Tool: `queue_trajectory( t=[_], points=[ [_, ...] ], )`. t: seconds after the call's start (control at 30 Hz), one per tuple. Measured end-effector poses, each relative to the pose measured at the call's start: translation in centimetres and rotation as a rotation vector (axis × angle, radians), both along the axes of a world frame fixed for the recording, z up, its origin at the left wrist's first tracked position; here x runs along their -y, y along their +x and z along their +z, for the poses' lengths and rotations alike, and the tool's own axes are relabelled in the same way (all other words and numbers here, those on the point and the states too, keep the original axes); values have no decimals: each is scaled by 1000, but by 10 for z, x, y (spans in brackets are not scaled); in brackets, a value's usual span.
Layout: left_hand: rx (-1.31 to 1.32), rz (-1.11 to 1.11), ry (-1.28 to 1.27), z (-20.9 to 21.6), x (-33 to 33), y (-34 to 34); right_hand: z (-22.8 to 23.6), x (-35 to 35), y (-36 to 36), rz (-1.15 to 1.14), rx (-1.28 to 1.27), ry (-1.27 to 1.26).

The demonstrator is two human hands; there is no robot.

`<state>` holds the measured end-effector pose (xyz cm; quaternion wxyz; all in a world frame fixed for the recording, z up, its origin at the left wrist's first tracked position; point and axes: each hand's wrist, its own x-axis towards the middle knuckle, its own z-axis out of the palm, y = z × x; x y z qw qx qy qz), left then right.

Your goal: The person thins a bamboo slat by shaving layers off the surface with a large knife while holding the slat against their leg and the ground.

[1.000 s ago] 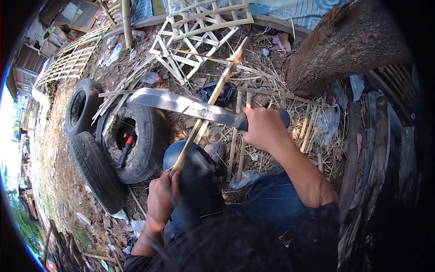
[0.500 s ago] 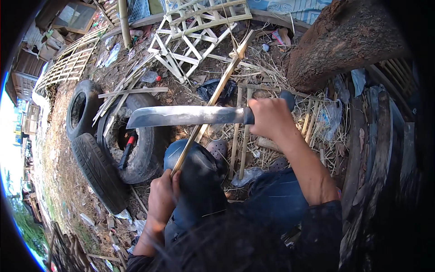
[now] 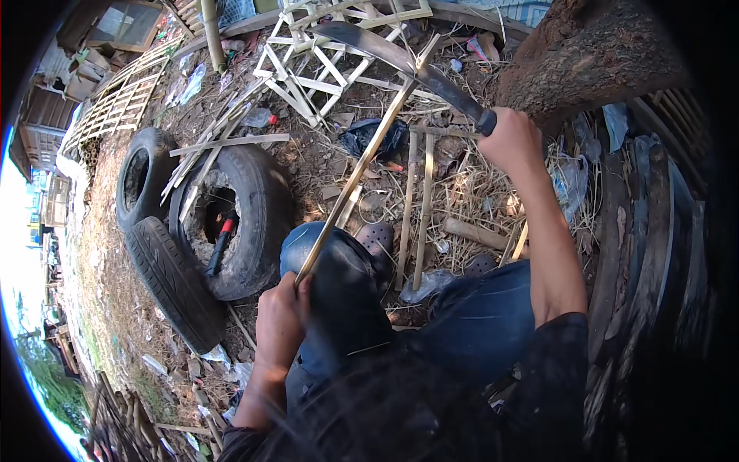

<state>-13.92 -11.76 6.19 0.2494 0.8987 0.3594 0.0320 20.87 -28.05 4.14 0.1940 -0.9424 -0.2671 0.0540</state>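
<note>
On the knee: left hand point(image 3: 281, 319) is clamped around the lower end of a long bamboo strip point(image 3: 362, 165), bracing it against the left knee point(image 3: 339, 269) in blue jeans. Strip runs up and away, tilted right, far end reaching the white lattice frame point(image 3: 323, 46) on the ground. Right hand point(image 3: 512, 138) is closed around the handle of a machete point(image 3: 400, 61), arm extended; blade sits near the strip's upper end and looks to be touching it, though real contact is hard to confirm at this angle.

Step, as I read it: trimming or splitting the strip with the blade, stroke starting at the far end. Next move calls for a controlled cut along the grain, a firm brace hand, and the edge kept well away from the knee and left fingers.

Nearby: stacked tyres point(image 3: 231, 215) at left, loose bamboo sticks point(image 3: 416, 200) in straw, tree trunk point(image 3: 593, 54) at upper right.
</note>
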Motion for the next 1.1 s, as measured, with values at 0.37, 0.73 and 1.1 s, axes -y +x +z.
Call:
queue_trajectory(
  t=[0.37,0.73,1.1],
  points=[
    [-53,-21,7,0,-7,-13,3,-20,-20,73,24,49],
    [12,-38,-39,-3,-7,-6,-23,31,10,-202,-140,175],
    [36,-46,20,-6,-12,-11,-27,21,0,-192,-439,613]
  ],
)
